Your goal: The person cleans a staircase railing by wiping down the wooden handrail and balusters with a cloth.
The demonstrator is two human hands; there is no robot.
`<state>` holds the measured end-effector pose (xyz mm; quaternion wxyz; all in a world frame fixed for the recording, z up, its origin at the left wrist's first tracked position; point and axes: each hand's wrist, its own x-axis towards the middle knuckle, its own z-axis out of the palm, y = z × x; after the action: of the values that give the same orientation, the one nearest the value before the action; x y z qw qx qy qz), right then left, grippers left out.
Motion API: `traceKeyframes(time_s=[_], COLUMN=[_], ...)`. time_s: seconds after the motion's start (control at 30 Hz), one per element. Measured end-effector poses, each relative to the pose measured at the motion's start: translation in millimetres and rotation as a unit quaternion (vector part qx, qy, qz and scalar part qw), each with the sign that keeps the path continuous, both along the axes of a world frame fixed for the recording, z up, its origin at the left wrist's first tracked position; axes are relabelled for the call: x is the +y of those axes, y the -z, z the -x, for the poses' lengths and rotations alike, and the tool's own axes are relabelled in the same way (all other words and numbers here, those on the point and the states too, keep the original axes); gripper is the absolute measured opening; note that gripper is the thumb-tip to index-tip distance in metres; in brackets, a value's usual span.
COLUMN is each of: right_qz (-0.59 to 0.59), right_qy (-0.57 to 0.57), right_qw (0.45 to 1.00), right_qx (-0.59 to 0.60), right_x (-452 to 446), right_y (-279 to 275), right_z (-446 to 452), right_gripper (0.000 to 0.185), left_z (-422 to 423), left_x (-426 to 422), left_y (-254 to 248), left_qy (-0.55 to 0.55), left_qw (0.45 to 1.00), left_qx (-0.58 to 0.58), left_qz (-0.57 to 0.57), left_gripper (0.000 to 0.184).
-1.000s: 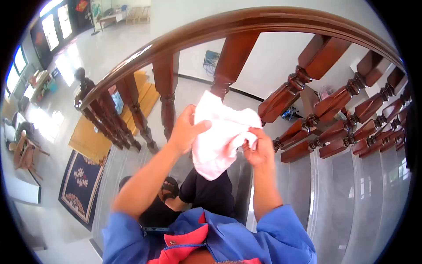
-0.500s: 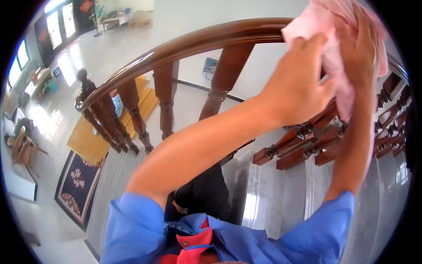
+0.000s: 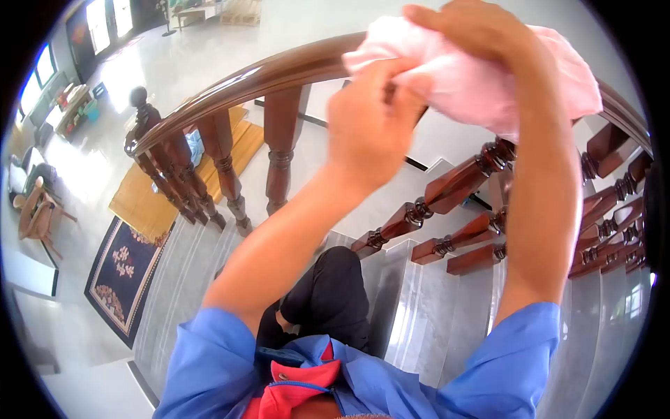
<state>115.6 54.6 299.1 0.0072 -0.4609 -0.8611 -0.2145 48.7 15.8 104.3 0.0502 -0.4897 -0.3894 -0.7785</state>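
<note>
A pink cloth point(image 3: 474, 84) lies draped over the brown wooden handrail point(image 3: 279, 66) of a staircase. My right hand point(image 3: 481, 29) is on top of the cloth, its fingers curved over it and the rail beneath. Lower and to the left, my left hand point(image 3: 373, 119) is closed, with thumb and fingers pinching the cloth's left edge beside the rail. Part of the rail is hidden under the cloth, and my right forearm crosses in front of the cloth's middle.
Turned wooden balusters point(image 3: 279, 146) stand below the rail. Grey stone steps point(image 3: 433, 314) run down toward a dark patterned rug point(image 3: 125, 272) and a yellow wooden platform point(image 3: 150, 202). A wooden chair point(image 3: 42, 216) stands at the far left.
Both hands and the pink cloth have moved left along the handrail. The cloth now looks more spread out over the rail, and the view has shifted slightly.
</note>
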Motion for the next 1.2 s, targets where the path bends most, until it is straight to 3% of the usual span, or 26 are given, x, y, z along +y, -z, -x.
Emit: traceKeyframes(time_s=[0.17,0.2,0.27,0.4,0.53,0.57,0.63,0.67,0.73,0.8,0.83,0.9,0.97,1.0,1.03,1.1,1.13,1.2], right_qz=[0.075,0.114,0.081,0.095,0.143,0.133,0.119,0.074,0.029,-0.104,-0.105,-0.159,-0.139,-0.098,-0.056,0.003,0.012,0.028], right_qy=[-0.135,-0.126,-0.141,-0.166,-0.217,-0.248,-0.278,-0.312,-0.338,-0.397,-0.392,-0.503,-0.515,-0.538,-0.555,-0.48,-0.462,-0.41], right_qw=[0.987,0.984,0.986,0.981,0.965,0.96,0.953,0.947,0.941,0.908,0.911,0.836,0.823,0.788,0.744,0.786,0.774,0.754], right_qx=[-0.034,-0.06,-0.028,0.012,-0.013,0.002,0.02,0.02,0.022,0.083,0.079,0.153,0.196,0.284,0.369,0.39,0.433,0.512], right_x=[-5.0,-9.0,2.0,5.1,-1.6,-5.6,-15.1,-22.7,-31.0,-33.6,-31.8,-31.7,-31.7,-32.5,-33.6,-38.1,-34.6,-23.8], right_y=[47.6,52.4,88.4,141.7,178.3,190.7,209.8,217.4,234.6,250.1,254.2,256.7,257.5,257.1,255.8,249.1,253.6,272.6], right_z=[75.2,94.7,133.1,198.7,255.6,266.8,283.8,287.2,287.4,280.1,274.6,262.4,236.2,216.6,193.7,130.8,102.9,44.0], right_gripper=[0.07,0.066,0.07,0.074,0.069,0.066,0.063,0.056,0.049,0.034,0.034,0.025,0.025,0.021,0.018,0.027,0.033,0.041], left_z=[67.8,78.1,97.1,142.4,180.9,191.5,214.1,229.0,225.9,221.1,216.9,206.2,194.8,190.5,182.8,156.1,137.7,117.3], left_x=[-5.9,-9.4,-16.9,-24.6,-34.9,-34.9,-31.7,-24.0,-34.9,-39.5,-40.0,-38.8,-36.9,-33.3,-33.9,-38.6,-40.7,-34.0], left_y=[57.3,64.9,78.9,109.2,135.3,143.5,160.2,175.8,162.2,156.6,154.1,151.8,150.6,156.4,154.8,145.3,132.1,139.2], left_qy=[-0.044,-0.05,-0.104,-0.18,-0.175,-0.179,-0.143,-0.112,-0.064,-0.052,-0.049,-0.04,-0.019,-0.118,-0.115,-0.158,-0.268,-0.257], left_qw=[0.987,0.987,0.965,0.934,0.909,0.908,0.883,0.894,0.877,0.87,0.873,0.874,0.92,0.941,0.941,0.969,0.958,0.966], left_qx=[-0.14,-0.141,-0.185,-0.23,-0.321,-0.318,-0.424,-0.428,-0.474,-0.487,-0.484,-0.485,-0.389,-0.316,-0.317,-0.187,-0.082,0.003], left_qz=[0.061,0.063,0.156,0.208,0.202,0.203,0.141,0.065,0.048,0.057,0.029,0.002,-0.053,-0.006,-0.006,0.033,0.056,0.034], left_gripper=[0.039,0.039,0.037,0.034,0.043,0.043,0.045,0.049,0.054,0.054,0.05,0.046,0.037,0.027,0.027,0.025,0.022,0.02])
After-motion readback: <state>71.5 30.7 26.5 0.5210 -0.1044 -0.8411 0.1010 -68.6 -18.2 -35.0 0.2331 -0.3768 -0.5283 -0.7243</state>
